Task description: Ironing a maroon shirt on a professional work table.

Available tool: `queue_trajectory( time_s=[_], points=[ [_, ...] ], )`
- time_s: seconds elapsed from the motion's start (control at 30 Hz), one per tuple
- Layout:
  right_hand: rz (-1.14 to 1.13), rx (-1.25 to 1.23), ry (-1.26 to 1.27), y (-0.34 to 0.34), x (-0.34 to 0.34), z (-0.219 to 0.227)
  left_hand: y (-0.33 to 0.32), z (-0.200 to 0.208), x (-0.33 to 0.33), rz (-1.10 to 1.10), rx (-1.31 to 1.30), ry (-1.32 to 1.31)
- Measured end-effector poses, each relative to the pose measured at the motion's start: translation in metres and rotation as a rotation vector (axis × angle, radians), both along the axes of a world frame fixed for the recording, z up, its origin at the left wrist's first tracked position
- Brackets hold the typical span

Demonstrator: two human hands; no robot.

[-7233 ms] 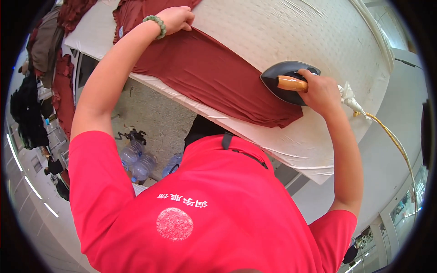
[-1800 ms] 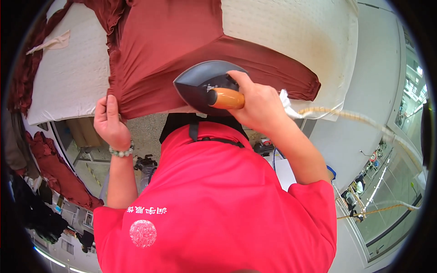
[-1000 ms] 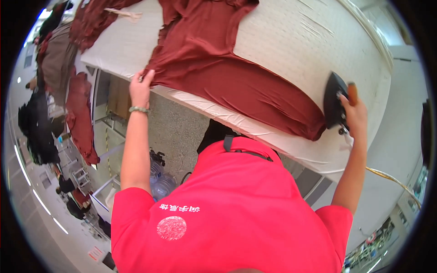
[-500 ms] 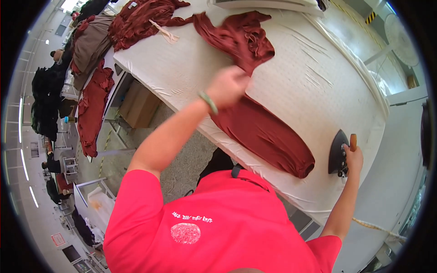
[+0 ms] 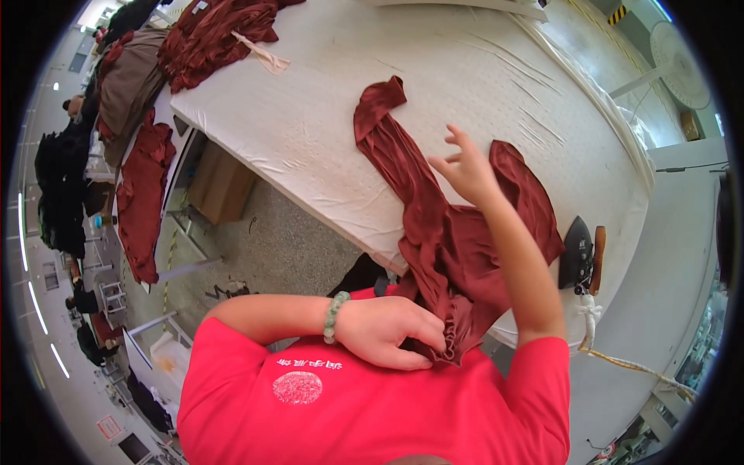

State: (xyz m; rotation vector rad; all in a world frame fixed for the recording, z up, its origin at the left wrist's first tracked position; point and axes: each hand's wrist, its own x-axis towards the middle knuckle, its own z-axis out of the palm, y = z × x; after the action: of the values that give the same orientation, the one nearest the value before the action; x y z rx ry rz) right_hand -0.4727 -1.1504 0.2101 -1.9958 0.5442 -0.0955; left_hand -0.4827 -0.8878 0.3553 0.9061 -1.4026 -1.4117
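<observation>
A dark red garment [image 5: 434,225] lies stretched over the white padded ironing table [image 5: 325,101] and bunches up at the near edge. My left hand [image 5: 391,333], with a pale green bead bracelet at the wrist, is closed on the bunched end of the garment against my chest. Over the middle of the cloth my right hand [image 5: 469,170] hovers with fingers spread, holding nothing. The black iron [image 5: 580,256] with a wooden handle stands on its heel at the table's right end, away from both hands.
A heap of dark red and brown garments [image 5: 201,39] sits at the table's far left corner. More red cloth [image 5: 143,194] hangs off a rack at left. A cardboard box [image 5: 221,182] stands under the table. The iron's cord [image 5: 620,356] trails down at right.
My right hand has let go of the iron and moved over the garment. My left hand has pulled the garment's end in toward my chest, and the cloth has shifted on the table.
</observation>
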Motion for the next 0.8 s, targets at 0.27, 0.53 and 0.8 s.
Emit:
queue_trajectory(
  time_s=[0.27, 0.53, 0.8],
  points=[
    [-0.077, -0.32, 0.116, -0.008, 0.18, -0.102, -0.013, -0.091, 0.158, -0.06, 0.665, -0.308],
    [-0.966, -0.255, -0.406, -0.191, 0.01, 0.074, -0.041, 0.09, 0.405, 1.245, -0.8, -0.911],
    [-0.683, -0.06, -0.286, -0.068, 0.066, 0.091, -0.03, 0.052, 0.2, 0.331, -0.534, -0.22]
  ],
)
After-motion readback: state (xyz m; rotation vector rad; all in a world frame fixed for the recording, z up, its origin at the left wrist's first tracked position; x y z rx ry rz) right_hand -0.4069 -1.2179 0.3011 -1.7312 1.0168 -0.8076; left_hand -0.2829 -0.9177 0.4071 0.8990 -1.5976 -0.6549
